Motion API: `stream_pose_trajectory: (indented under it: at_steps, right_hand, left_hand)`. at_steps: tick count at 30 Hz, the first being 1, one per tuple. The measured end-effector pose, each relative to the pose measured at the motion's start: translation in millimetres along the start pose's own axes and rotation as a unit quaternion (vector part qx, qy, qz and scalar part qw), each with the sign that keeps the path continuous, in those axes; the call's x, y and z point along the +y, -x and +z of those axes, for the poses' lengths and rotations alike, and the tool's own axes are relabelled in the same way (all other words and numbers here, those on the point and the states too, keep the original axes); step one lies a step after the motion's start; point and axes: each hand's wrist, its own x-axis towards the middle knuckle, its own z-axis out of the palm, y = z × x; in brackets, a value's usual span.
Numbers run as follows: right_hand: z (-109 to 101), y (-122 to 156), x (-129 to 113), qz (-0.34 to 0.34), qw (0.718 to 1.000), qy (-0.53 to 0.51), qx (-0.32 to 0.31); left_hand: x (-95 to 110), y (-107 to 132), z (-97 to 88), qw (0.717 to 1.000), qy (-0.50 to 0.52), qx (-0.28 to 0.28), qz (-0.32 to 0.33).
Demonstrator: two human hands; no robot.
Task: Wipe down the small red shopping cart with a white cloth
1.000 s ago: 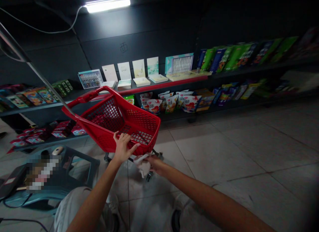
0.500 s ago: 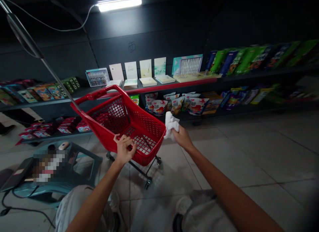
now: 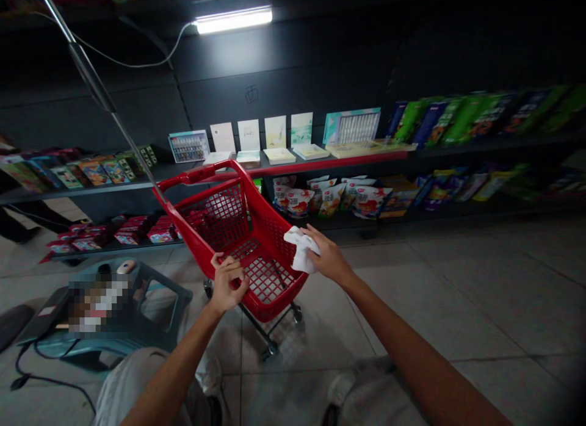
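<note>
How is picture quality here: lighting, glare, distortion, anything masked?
Head view: dim, lit by one white tube lamp, blown out; the red plastic mesh trolley and the white crumpled cloth in the right hand read clearly; green packets on the far-right shelf are dark and smeared; corners vignette and straight lines bow; a pixelated patch masks something on the blue-grey plastic stool.

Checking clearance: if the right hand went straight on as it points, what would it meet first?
Most likely the red basket, at its right wall: the right hand and its white cloth point straight at it, though contact is unclear.
</note>
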Motion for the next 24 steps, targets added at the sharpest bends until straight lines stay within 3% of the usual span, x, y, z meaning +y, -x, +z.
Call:
stream_pose_trajectory:
  at_steps: [3,7,13,20,24]
  right_hand:
    - [-5,-5,-2,0.000,0.999,-0.026,0.040]
    - [-3,-14,-2,0.049,0.992,-0.065,0.092]
    - [19,-29,6,0.052,0.993,-0.073,0.072]
    - [28,-48,0,0.057,0.969,-0.112,0.212]
    - [30,-50,-2,0.045,0.975,-0.098,0.195]
  left_hand:
    - [-8,1,-5.1,1.000,0.013,-0.013,-0.001]
    - [-16,4,-13.7,0.999,0.038,-0.034,0.001]
    - [-17,7,-25.9,0.994,0.085,-0.071,0.021]
    - [-17,6,-32.2,0.992,0.096,-0.076,0.034]
    - [-24,5,-35.6,0.992,0.061,-0.091,0.057]
